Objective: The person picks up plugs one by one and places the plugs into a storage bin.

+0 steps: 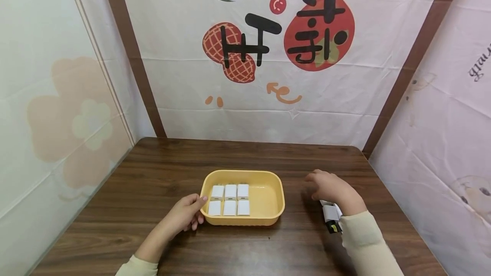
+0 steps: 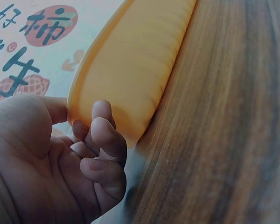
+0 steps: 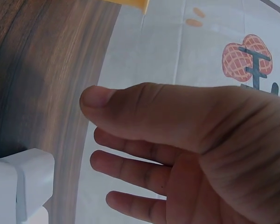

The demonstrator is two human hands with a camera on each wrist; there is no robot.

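Yellow tray (image 1: 267, 199), pinched at its nine o'clock by left hand (image 1: 186, 213), holds six white plugs (image 1: 230, 208); right hand (image 1: 334, 187), spread and empty, hangs near loose plugs (image 1: 330, 213) at three o'clock, which a brushing cuff (image 1: 359, 229) might scatter.

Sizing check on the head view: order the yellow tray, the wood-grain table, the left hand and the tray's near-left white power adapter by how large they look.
Largest to smallest:
1. Wood-grain table
2. Yellow tray
3. Left hand
4. Near-left white power adapter
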